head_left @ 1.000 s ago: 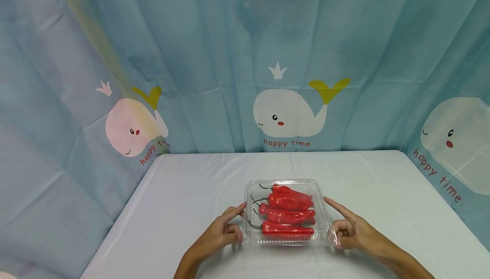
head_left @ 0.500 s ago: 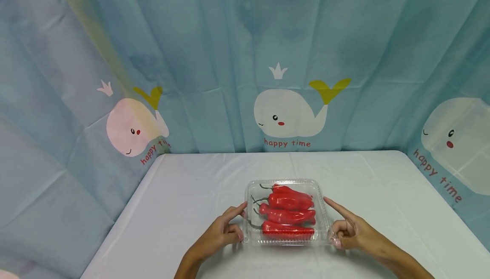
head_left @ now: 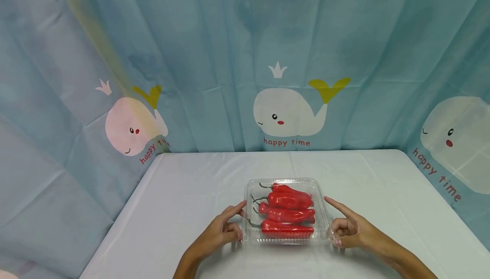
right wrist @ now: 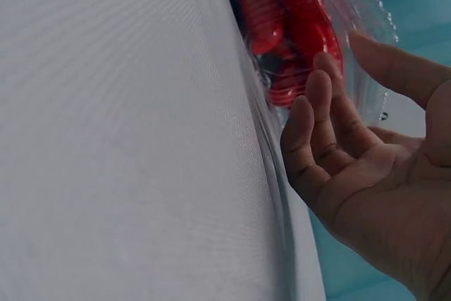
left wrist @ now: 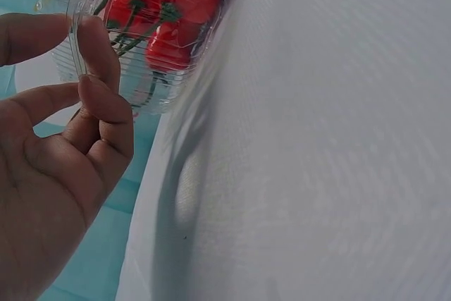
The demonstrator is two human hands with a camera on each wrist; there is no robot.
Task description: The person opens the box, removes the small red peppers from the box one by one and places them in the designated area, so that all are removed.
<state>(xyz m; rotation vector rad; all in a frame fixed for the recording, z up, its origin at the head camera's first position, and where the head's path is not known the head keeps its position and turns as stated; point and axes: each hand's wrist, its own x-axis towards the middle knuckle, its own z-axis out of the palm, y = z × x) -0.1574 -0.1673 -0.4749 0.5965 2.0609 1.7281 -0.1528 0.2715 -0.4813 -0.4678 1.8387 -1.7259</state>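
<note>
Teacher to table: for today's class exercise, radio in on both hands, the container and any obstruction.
Left hand pinches left edge, right hand the right front corner. Clear container holds four red peppers. No obstruction seen between hands and container.

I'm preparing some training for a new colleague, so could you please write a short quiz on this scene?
1. Multiple choice: In the head view, how many red peppers show in the clear box?
A) two
B) four
C) seven

2. True or false: The left hand and the right hand are both on the side of the clear box toward which the stems point.

3. Fill in the blank: The red words printed below the whale in the middle of the blue curtain read "happy ____".

Key:
1. B, four.
2. False; the left hand is on that side, the right hand on the opposite one.
3. time
</note>
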